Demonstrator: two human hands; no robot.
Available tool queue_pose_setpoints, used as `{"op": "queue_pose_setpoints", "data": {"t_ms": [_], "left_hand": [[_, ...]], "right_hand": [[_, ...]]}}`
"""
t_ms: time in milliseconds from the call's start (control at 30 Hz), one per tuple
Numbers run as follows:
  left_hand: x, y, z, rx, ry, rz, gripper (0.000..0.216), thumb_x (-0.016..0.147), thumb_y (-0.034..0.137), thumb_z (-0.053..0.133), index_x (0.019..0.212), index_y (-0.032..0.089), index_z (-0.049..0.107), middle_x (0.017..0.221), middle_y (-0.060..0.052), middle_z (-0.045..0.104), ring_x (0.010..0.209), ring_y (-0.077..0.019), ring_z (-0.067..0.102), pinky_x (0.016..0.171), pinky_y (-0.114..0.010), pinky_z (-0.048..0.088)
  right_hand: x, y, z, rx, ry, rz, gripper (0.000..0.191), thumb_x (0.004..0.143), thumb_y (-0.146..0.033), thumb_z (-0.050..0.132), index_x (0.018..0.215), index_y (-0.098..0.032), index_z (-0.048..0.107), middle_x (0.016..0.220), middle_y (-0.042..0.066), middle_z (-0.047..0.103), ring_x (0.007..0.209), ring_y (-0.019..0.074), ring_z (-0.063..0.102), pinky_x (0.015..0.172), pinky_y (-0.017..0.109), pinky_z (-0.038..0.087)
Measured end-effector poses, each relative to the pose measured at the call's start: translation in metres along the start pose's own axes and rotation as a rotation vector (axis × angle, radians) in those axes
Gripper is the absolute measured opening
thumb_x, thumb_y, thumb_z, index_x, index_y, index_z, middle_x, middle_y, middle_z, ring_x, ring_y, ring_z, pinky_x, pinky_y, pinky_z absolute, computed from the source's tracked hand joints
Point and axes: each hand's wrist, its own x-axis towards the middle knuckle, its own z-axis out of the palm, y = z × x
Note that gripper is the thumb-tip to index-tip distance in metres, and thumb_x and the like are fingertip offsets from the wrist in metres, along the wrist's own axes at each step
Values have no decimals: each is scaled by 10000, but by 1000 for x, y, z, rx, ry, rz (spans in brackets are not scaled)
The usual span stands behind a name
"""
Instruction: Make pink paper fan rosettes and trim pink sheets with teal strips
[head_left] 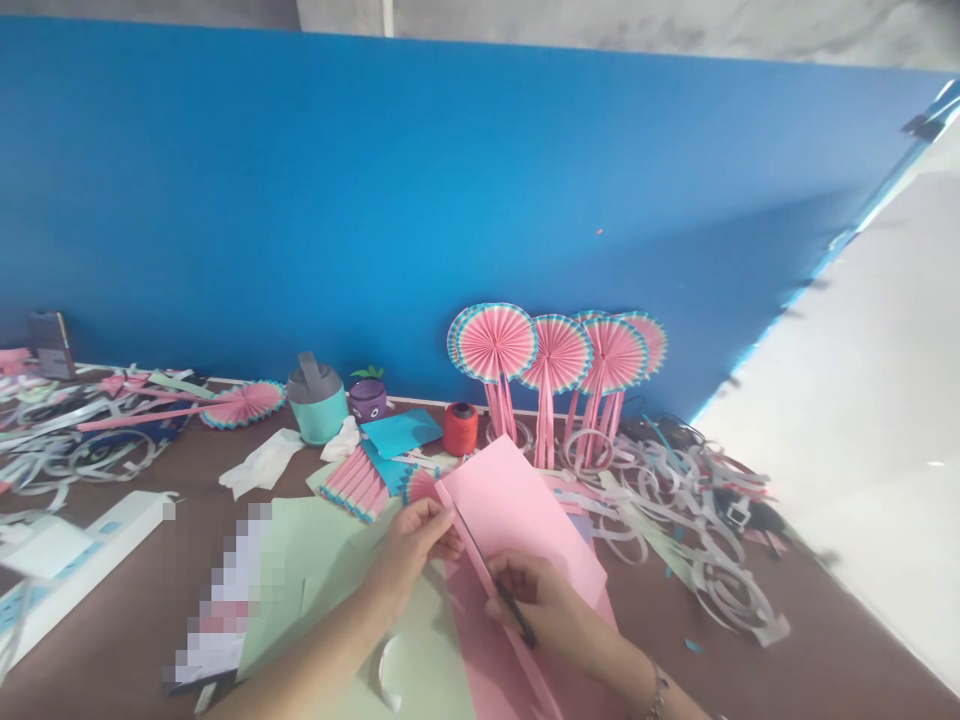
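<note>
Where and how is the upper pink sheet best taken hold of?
Probably the far end of its left edge, pinched by the left hand from the left: the pink sheet is thin there, and the right hand with its dark tool sits nearer the wearer.

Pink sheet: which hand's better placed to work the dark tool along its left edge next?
Right, likely: the right hand holds the dark tool at that edge of the pink sheet; the left hand pinches near its upper-left corner.
</note>
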Motion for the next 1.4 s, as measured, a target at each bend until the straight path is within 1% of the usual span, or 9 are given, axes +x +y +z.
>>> {"op": "queue_pose_setpoints", "data": {"t_ms": [233,367,467,567,733,833,1000,1233,1400], "left_hand": [[-3,1,2,-2,12,-5,390,611,488,784,622,169,561,597,6,628,557,-125,612,594,-241,500],[-1,3,2,4,18,-12,389,611,494,782,647,165,578,595,10,625,532,-114,598,545,-223,478],[2,4,-1,-1,43,12,384,628,502,767,713,165,604,597,23,615,512,-102,576,505,-208,452],[4,4,-3,-3,72,48,384,620,495,777,664,168,581,574,30,597,518,-98,568,512,-202,450],[2,3,-2,2,33,58,409,643,510,766,592,167,550,548,21,597,521,-103,569,544,-215,470],[0,3,0,3,38,57,420,641,517,768,577,165,548,541,20,597,517,-101,568,554,-218,474],[1,2,-1,-4,36,40,431,617,521,783,576,164,544,535,21,600,513,-99,570,542,-208,468],[-1,0,2,6,25,7,437,618,527,778,592,165,535,538,21,611,515,-102,583,547,-211,481],[-3,-2,2,5,22,-7,437,604,524,787,608,166,537,549,17,625,516,-101,591,547,-210,488]], "right_hand": [[-1,-6,1,15,-6,2,114,682,-200,660,789,-171,632,660,-35,554,562,94,436,511,223,340],[-1,-4,0,23,-13,-5,123,686,-207,668,797,-171,628,653,-38,547,549,86,420,506,222,321],[-1,-3,0,31,-35,6,127,678,-198,664,794,-166,622,650,-39,556,526,80,415,486,217,300],[0,-2,1,42,-50,9,123,673,-178,644,794,-166,622,661,-35,570,529,81,427,482,214,302],[0,-2,2,23,-17,-14,104,671,-155,640,771,-177,622,677,-35,579,562,90,454,510,216,326],[0,-4,3,4,-4,-1,103,668,-135,627,763,-174,622,676,-35,577,555,87,448,505,216,319],[-3,-6,3,23,-19,2,109,673,-132,627,775,-169,618,677,-36,567,558,86,445,504,213,316],[-1,2,2,20,-21,8,122,693,-147,623,814,-162,612,687,-35,557,551,82,437,491,209,307],[0,2,2,3,-20,-17,115,709,-145,600,822,-167,611,683,-38,543,565,87,433,509,215,312]]}}
